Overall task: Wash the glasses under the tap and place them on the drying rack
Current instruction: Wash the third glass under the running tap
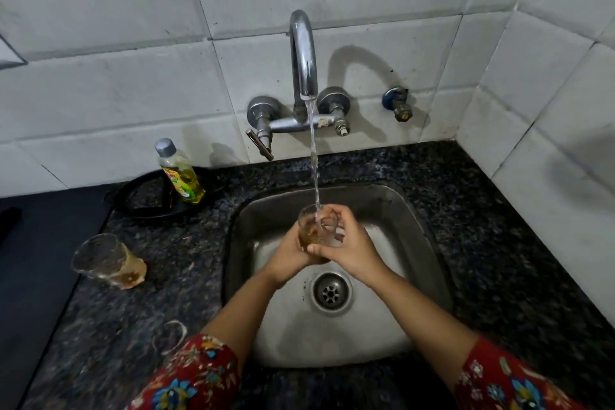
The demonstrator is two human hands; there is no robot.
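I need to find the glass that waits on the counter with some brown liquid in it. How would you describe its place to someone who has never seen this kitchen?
Start from the steel sink and move left across the dark speckled counter. The waiting glass stands there, in front of the dish soap bottle. Unlike the glass being rinsed, no hand touches it, and brownish residue sits at its bottom.

Both forearms extended forward, converging; left hand (pixel 293 251) and right hand (pixel 349 243) cupped together, fingers curled.
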